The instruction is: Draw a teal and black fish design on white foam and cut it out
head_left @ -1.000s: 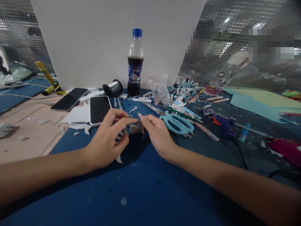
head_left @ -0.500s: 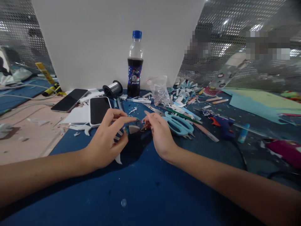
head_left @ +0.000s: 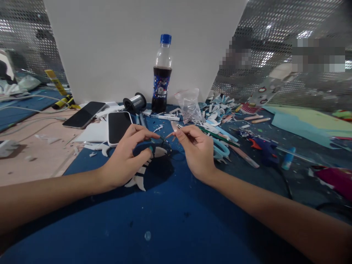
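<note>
My left hand (head_left: 125,157) is closed around a fish-skeleton-shaped craft piece made of white parts. Its white head end (head_left: 160,151) sticks out past my fingertips, and a white tail (head_left: 139,182) shows below the palm. A thin dark loop, perhaps wire, curves around the head end. To the right, my right hand (head_left: 200,154) is pinched, thumb against index finger, close to that loop; what is in the pinch is too fine to make out. Scissors with light blue handles (head_left: 220,149) lie behind my right hand, partly hidden by it.
Behind stand a Pepsi bottle (head_left: 161,82) and a wire spool (head_left: 135,102). Two phones, one white-rimmed (head_left: 119,128) and one dark (head_left: 84,114), lie left. A clear plastic bag (head_left: 188,105), paper scraps (head_left: 220,106) and a blue glue gun (head_left: 266,148) lie right.
My right hand has moved right, away from the craft piece, and its fingers now pinch. More of the head and tail shows. The whole view has shifted slightly.
</note>
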{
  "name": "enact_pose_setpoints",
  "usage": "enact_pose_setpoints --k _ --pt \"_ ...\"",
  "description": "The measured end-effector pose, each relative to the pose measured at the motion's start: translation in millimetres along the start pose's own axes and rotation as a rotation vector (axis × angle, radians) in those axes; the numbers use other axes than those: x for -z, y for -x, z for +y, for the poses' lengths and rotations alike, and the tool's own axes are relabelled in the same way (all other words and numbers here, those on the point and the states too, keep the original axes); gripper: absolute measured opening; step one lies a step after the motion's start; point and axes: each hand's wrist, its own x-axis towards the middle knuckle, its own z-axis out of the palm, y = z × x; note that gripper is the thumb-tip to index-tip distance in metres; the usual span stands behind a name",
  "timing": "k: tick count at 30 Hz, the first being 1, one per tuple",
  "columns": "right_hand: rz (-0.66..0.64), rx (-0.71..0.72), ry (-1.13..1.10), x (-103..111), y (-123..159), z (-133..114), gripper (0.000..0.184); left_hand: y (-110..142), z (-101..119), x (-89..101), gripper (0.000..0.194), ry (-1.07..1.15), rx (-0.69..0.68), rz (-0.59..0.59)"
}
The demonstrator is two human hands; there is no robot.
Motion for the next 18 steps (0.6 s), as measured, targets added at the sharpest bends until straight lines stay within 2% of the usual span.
enact_pose_setpoints --k 9,18 --pt "0.010 0.039 -0.004 -0.9 1.1 -3.6 0.026 -1.3 3.2 0.2 0.037 0.007 0.010 -0.019" --pt "0.001 0.006 0.015 -1.5 1.5 -1.0 0.027 -0.8 2.1 -0.2 0.038 0.039 0.008 -0.027"
